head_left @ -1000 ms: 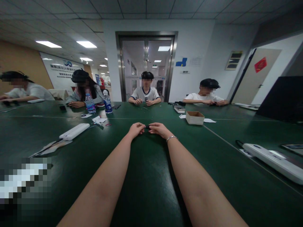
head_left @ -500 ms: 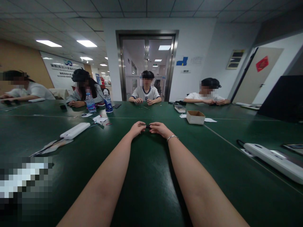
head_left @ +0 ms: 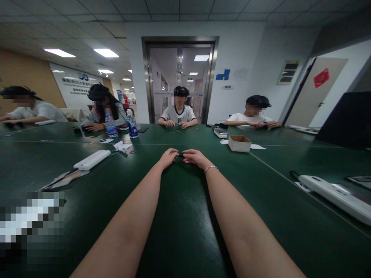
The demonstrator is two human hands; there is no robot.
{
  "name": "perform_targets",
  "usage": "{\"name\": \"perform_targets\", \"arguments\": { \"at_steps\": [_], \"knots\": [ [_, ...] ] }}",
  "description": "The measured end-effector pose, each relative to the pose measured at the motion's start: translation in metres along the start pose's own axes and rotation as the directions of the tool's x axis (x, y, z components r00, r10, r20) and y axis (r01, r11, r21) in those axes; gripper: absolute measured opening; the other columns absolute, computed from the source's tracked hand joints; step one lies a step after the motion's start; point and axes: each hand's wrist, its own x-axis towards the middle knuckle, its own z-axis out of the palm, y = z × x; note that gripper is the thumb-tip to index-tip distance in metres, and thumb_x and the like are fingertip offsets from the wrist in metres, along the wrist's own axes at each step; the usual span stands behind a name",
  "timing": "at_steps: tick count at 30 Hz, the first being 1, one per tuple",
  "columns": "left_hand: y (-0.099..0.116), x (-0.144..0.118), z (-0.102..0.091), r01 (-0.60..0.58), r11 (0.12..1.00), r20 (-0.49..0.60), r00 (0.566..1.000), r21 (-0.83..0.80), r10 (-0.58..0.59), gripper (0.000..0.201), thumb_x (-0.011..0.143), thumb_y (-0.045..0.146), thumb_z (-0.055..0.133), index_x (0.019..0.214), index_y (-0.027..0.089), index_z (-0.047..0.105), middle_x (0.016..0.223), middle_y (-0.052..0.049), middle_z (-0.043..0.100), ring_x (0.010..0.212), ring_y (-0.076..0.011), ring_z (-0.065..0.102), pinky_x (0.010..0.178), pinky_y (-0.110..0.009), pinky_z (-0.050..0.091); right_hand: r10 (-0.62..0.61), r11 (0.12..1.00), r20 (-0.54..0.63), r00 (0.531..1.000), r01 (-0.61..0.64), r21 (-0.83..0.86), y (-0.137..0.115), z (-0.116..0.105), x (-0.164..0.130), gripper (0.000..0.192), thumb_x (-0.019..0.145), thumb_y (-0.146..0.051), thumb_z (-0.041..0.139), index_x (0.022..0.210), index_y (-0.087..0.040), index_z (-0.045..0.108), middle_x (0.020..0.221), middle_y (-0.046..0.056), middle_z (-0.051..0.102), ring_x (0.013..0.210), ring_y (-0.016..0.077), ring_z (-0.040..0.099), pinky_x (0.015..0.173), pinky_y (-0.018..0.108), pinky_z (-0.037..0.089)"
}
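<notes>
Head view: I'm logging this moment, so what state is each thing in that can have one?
Left hand: pinching the small dark object.
Right hand: pinching its other end.
Small dark object: held between both hands, just over the green table.
Cardboard box: open, contents not visible.
Two water bottles: upright.
White power strip: lying flat.
Glass doors: closed.

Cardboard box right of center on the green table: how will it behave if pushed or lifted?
The cardboard box is low and wide with a flat base, so it would probably slide rather than tip or roll. It looks open-topped and thin-walled, so it is likely light and may flex if squeezed. The table looks glossy, so a push may send it skating.
</notes>
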Motion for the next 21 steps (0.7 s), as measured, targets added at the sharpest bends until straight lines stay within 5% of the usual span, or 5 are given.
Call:
{"name": "perform_targets", "arguments": {
  "at_steps": [9, 21],
  "knots": [
    [0.0011, -0.0014, -0.0007, 0.003, 1.0, 0.021, 1.0, 0.003, -0.003, 0.026, 0.077, 0.032, 0.049, 0.097, 0.016, 0.053, 0.078, -0.003, 0.058, 0.055, -0.0081, 0.05, 0.042, -0.016, 0.032, 0.002, 1.0, 0.009, 1.0, -0.002, -0.007, 0.0025, -0.0025, 0.0034, 0.019, 0.077, -0.005, 0.06, 0.096, -0.009, 0.058, 0.073, 0.006, 0.065, 0.06, 0.0116, 0.064, 0.057, 0.017, 0.055],
    [-0.0011, 0.0013, -0.001, 0.003, 1.0, 0.047, 0.999, 0.001, -0.003, 0.026, 0.081, 0.031, 0.041, 0.096, 0.015, 0.055, 0.064, 0.0, 0.051, 0.048, -0.007, 0.042, 0.041, -0.016, 0.031, 0.012, 1.0, 0.001, 1.0, -0.012, 0.001, 0.0002, -0.0006, 0.0009, 0.018, 0.077, -0.004, 0.061, 0.094, -0.009, 0.059, 0.074, 0.006, 0.065, 0.06, 0.0114, 0.064, 0.056, 0.017, 0.055]
  ]
}}
